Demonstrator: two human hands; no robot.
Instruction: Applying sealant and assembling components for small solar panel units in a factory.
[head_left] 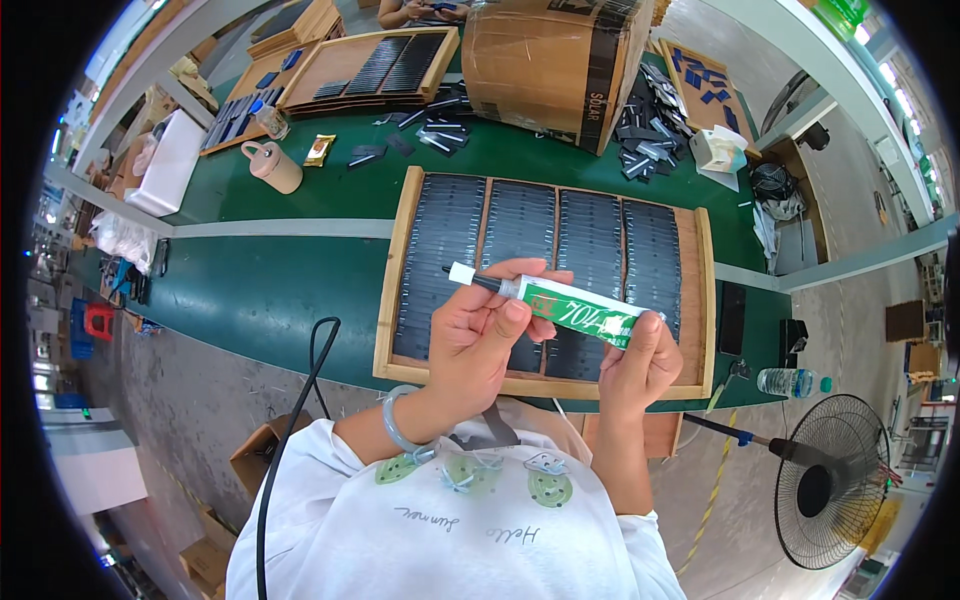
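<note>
Holding tube [580,312] above tray [708,300]. Pinching neck end in left grip [478,340], tail end in right grip [637,370], narrowed onto tube at both ends. Pointing white cap [461,273] toward tray's left side. Can see dark strips [447,230] packed in four columns inside tray, set on green desk [250,290]. Also seeing big box [545,80] beyond tray, flask [273,168] off tray's far left corner, bottle [786,382] and fan [832,480] to right of tray.

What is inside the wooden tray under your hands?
The wooden tray holds four columns of thin dark strips. The left hand, right hand and green tube cover part of it; what lies directly behind them is hidden.
</note>
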